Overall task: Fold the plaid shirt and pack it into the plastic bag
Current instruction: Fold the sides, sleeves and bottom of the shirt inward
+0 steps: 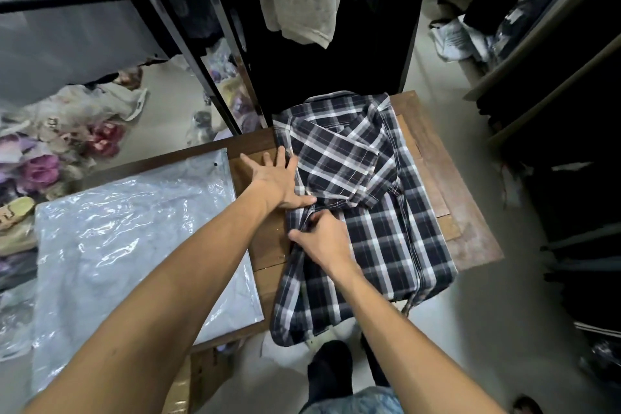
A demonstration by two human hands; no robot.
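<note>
Plaid shirt [366, 198] partly folded on the wooden table [470, 212], hem hanging over the near edge.
Left hand [275, 181] lies spread flat along the shirt's left edge; right hand [322, 239] pinches a fold. The plastic bag [134, 245] lies flat just left; bare wood shows between them and along the right.

wooden table [470, 212] | black rack [208, 84] | beige hanging garment [302, 0] | floor clutter [50, 151]
</note>
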